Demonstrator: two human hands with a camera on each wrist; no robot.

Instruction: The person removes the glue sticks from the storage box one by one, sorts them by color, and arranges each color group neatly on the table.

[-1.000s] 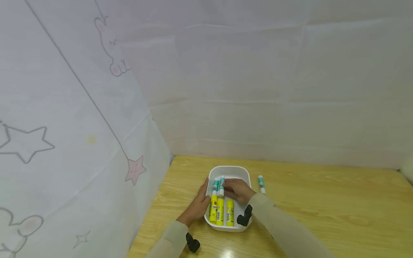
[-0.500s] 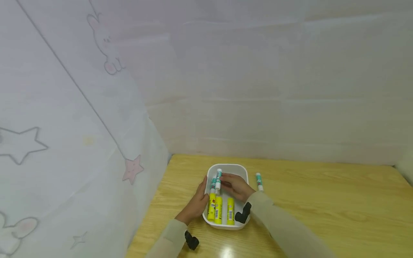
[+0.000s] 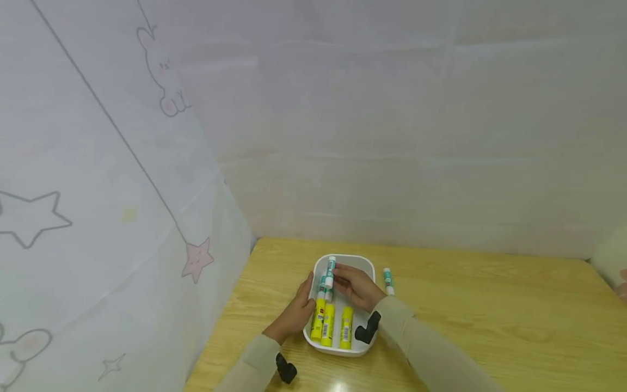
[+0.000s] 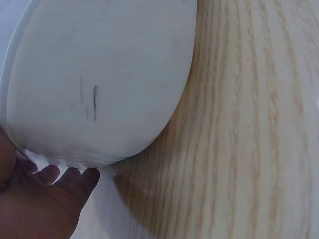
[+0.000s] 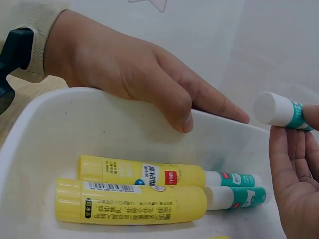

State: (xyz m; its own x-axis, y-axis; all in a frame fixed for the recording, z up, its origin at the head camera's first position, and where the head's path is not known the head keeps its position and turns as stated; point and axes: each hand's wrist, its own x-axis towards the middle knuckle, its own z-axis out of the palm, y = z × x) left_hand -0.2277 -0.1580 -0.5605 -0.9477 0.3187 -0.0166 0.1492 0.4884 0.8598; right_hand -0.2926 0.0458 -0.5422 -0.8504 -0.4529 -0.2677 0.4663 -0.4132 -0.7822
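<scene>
In the head view, my right hand [image 3: 356, 286] pinches a small white-and-teal glue stick [image 3: 330, 272] between thumb and fingers above the white plastic basket [image 3: 338, 351]. The right wrist view shows the white end of this held glue stick [image 5: 274, 108] raised over the rim. My left hand [image 3: 296, 313] grips the basket's left side, its thumb [image 5: 174, 112] hooked over the rim and its fingers along the outer wall. Two yellow glue sticks [image 5: 130, 201] lie side by side at the left, with two smaller teal ones [image 5: 244, 196] end to end beyond them.
A third yellow glue stick [image 3: 345, 328] lies apart in the basket, nearer the right. Another teal glue stick [image 3: 388, 279] is on the wooden table [image 3: 490, 310] just right of the basket. A white printed curtain [image 3: 343, 136] hangs behind and to the left.
My right hand has lifted the teal glue stick from beside the others and shifted it slightly left and up. My left hand keeps its hold on the basket.
</scene>
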